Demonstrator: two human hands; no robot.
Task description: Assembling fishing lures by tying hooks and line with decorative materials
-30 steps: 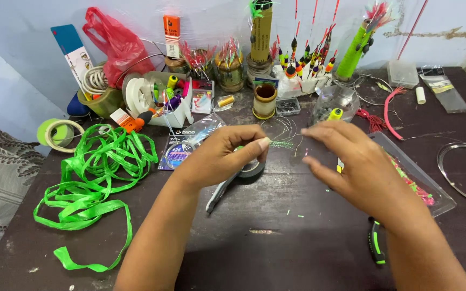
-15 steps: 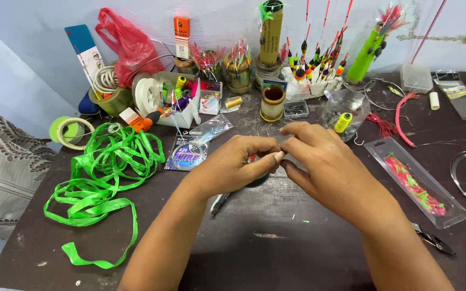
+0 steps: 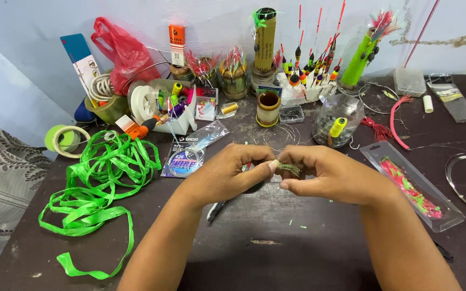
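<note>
Left hand and right hand, apart a second ago, now meet at frame centre, fingertips pinched shut on a small greenish tuft. Both hands sit just above the dark tabletop; green ribbon lies at left, unmoved.

Your left hand and right hand meet at centre over dark surface, fingers pinching small greenish tuft between both hands. Green ribbon lies tangled to your left, tape roll just beyond it. Clear packet with pink-green lures lies to your right. Fishing floats, red plastic bag, glass jar crowd back edge by wall.
</note>
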